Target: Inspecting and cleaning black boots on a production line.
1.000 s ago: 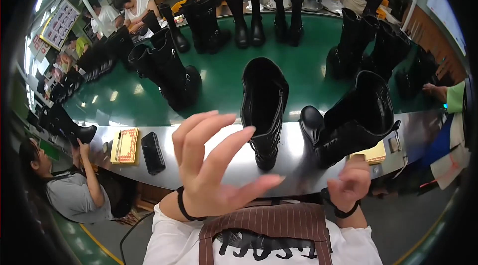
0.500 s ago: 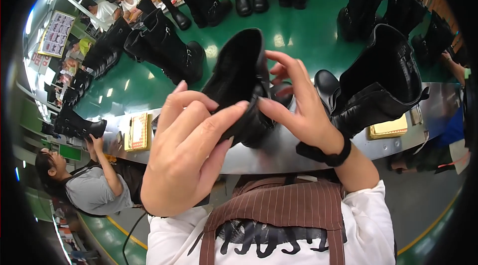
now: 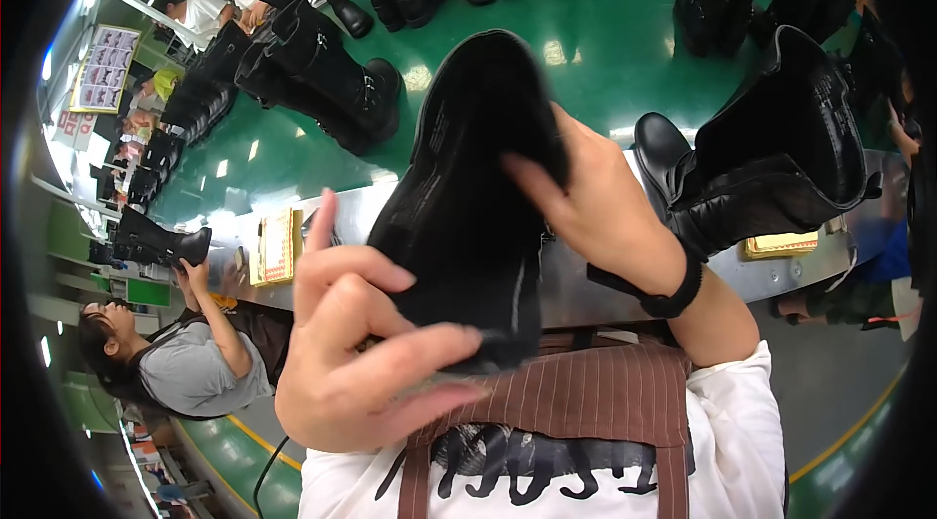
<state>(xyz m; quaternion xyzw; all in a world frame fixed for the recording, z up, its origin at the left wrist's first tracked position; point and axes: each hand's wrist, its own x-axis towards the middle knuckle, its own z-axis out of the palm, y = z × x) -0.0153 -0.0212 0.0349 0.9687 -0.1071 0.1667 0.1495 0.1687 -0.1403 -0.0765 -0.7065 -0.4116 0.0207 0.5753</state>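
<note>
"Where is the tall black leather boot point(image 3: 464, 197)?"

"Between the person's two hands, at the near edge of the surface point(image 3: 625, 80), its wide mouth facing the camera. Its foot is hidden, so I can't tell whether it touches anything below."

"And the grip?"

"The right hand point(image 3: 615, 207) has the shaft clasped, thumb inside the mouth and the other fingers behind. The left hand point(image 3: 356, 353) is at the lower rim, its fingers loosely bent; I can't tell whether they pinch it."

"What's just beside it?"

"To the right, a second black leather boot point(image 3: 752, 192) on the steel edge strip, with a yellow paper pad point(image 3: 781, 245) near it. To the left, a yellow pad with a red-patterned border point(image 3: 277, 246)."

"Farther out?"

"A pair of black buckled boots point(image 3: 327, 80) on the green part, and a co-worker in a grey shirt point(image 3: 205, 368) holding another black boot point(image 3: 161, 238)."
</note>
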